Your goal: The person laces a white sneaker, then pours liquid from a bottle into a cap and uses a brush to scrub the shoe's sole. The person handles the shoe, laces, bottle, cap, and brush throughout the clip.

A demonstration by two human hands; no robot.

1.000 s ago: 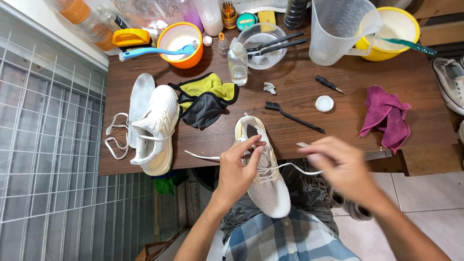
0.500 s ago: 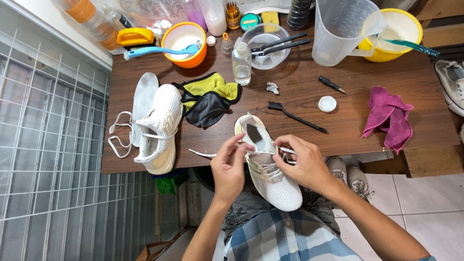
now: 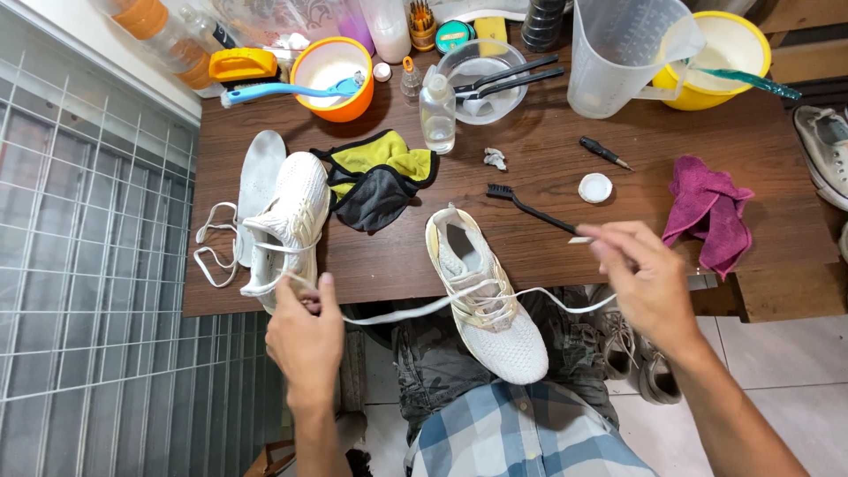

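My hands have moved apart since half a second ago, when both were bunched over the tongue of the white sneaker (image 3: 484,296). Now my left hand (image 3: 305,331) is out past the front edge of the bench (image 3: 548,146), near its left corner, with thumb and forefinger pinched on one end of the white lace (image 3: 402,311). My right hand (image 3: 645,283) has swung out to the right, over the front edge, with fingers pressed together around the other end of the lace; its tip sticks out past my fingertips toward the black brush (image 3: 534,212). The lace now runs in a long, shallow line from one hand, through the eyelets, to the other; before, it lay slack and mostly hidden under my fingers.

The sneaker has barely shifted. Its heel rests on the front edge of the bench and its toe hangs over my lap, pointing toward me, opening up.

The rest of the bench looks the same as before: the second white sneaker (image 3: 287,225) lies near the left edge with a loose lace and an insole (image 3: 259,181) beside it, the yellow and grey cloth (image 3: 375,181) sits just behind the middle, and the magenta cloth (image 3: 711,212) lies toward the right edge. The orange bowl (image 3: 334,75) and the clear jug (image 3: 618,57) stand along the back edge.
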